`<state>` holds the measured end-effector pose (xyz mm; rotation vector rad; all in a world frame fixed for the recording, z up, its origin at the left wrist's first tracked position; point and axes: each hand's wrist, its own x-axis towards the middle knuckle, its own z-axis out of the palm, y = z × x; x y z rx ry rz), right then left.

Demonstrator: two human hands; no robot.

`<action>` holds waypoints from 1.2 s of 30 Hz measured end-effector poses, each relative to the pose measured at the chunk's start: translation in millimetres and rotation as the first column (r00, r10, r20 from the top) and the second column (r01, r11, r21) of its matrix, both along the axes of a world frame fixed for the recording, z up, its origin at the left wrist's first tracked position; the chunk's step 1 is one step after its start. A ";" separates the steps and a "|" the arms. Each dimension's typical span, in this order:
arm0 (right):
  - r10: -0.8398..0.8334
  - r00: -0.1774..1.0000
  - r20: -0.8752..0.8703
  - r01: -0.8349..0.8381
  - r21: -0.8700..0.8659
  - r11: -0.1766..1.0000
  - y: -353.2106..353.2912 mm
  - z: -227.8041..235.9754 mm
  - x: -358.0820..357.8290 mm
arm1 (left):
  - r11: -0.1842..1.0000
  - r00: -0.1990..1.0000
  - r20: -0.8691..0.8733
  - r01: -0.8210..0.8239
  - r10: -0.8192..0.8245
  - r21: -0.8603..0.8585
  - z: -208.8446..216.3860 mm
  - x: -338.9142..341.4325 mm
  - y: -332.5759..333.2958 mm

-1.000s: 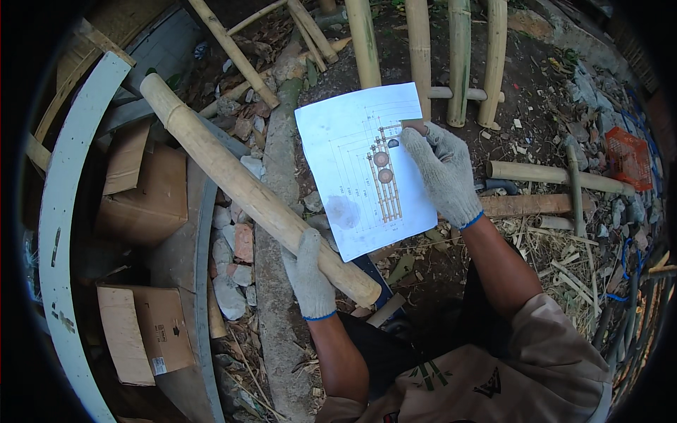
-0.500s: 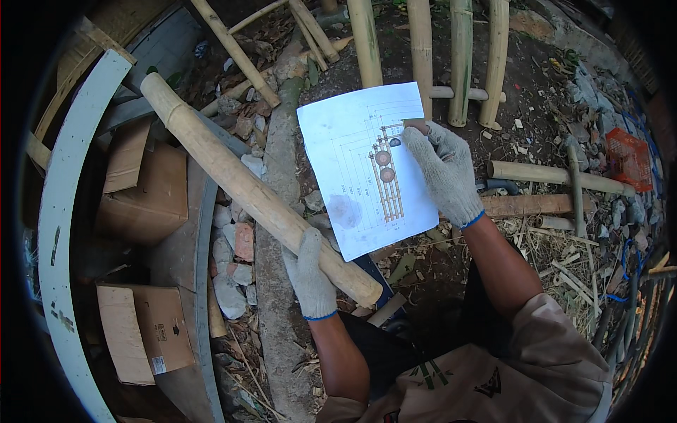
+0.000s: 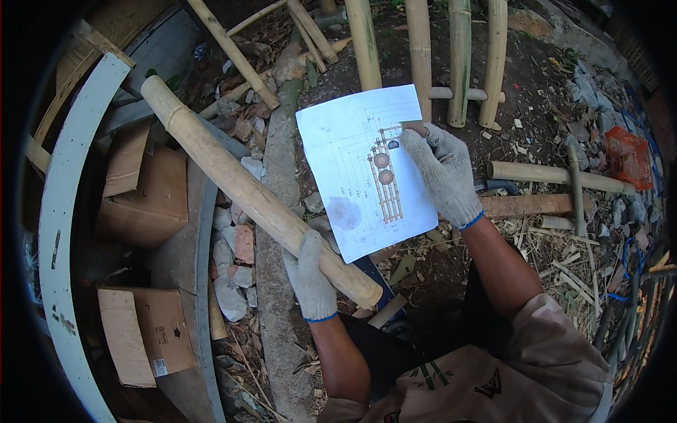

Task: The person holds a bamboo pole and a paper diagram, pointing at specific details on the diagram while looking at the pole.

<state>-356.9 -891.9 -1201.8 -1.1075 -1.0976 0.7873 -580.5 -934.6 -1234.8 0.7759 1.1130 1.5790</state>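
My left hand (image 3: 309,278), in a grey knit glove with a blue cuff, is wrapped round the near part of a thick bamboo pole (image 3: 233,187). The pole slants from the upper left down toward my lap, its cut end beyond my hand. In my right hand (image 3: 448,173), gloved the same way, is a white paper sheet (image 3: 331,169), pinched at its right edge. A drawing of a slatted frame with two round brown shapes and thin dimension lines is printed on it. A small brown piece (image 3: 414,127) shows by my right fingertips; I cannot tell what it is.
Two cardboard boxes (image 3: 144,187) stand on the left behind a curved-looking white board (image 3: 58,233). Upright bamboo posts (image 3: 419,56) rise beyond the paper. A bamboo length (image 3: 557,175), a wooden plank (image 3: 525,206) and a red plastic crate (image 3: 630,158) lie at right among shavings.
The paper and my right hand have shifted very slightly. My left hand stays on the bamboo pole, and the pole has hardly moved.
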 end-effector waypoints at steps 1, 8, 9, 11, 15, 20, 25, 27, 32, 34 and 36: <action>-0.003 1.000 0.005 0.003 -0.011 1.000 -0.2 0.2 -0.6 | 1.000 1.000 -0.004 -0.010 0.010 0.002 -0.5 0.0 -0.2; -0.008 1.000 -0.012 0.008 -0.025 1.000 -0.1 0.3 0.1 | 1.000 1.000 0.009 -0.001 0.001 -0.002 -0.8 1.0 0.5; -0.007 1.000 -0.012 0.007 -0.025 1.000 0.1 -0.1 0.0 | 1.000 1.000 0.009 -0.002 0.002 -0.002 0.0 1.5 0.2; -0.006 1.000 -0.014 0.006 -0.037 0.999 0.8 -1.7 0.1 | 1.000 1.000 0.001 -0.020 0.020 -0.007 1.1 2.0 -0.2; -0.002 0.999 -0.046 0.001 -0.030 1.000 1.8 -2.9 0.0 | 1.000 1.000 -0.025 0.012 -0.012 -0.016 -2.2 -1.7 0.7; -0.003 0.999 -0.040 0.002 -0.036 0.999 1.4 -2.1 0.4 | 1.000 1.000 -0.029 -0.003 0.002 -0.022 1.2 1.1 0.3; -0.005 1.000 0.007 0.005 -0.025 1.000 0.5 0.2 0.4 | 1.000 0.999 -0.037 -0.010 0.009 -0.020 3.2 1.5 -1.2; -0.006 1.000 0.002 0.006 -0.016 1.000 0.8 -0.9 0.2 | 1.000 0.999 -0.037 -0.014 0.013 -0.024 4.5 2.2 -1.4; 0.000 1.000 -0.026 -0.001 -0.046 0.999 0.7 -0.9 -0.3 | 1.000 0.999 -0.038 -0.006 0.006 -0.013 2.1 0.4 -1.0; -0.006 1.000 -0.016 0.005 -0.036 0.999 1.0 -0.8 -0.1 | 1.000 0.999 -0.034 -0.002 0.001 -0.012 1.1 -0.2 -0.9; -0.012 1.000 -0.006 0.011 -0.026 1.000 1.0 -0.5 -0.2 | 1.000 1.000 -0.030 0.002 -0.002 -0.012 1.7 0.0 -0.9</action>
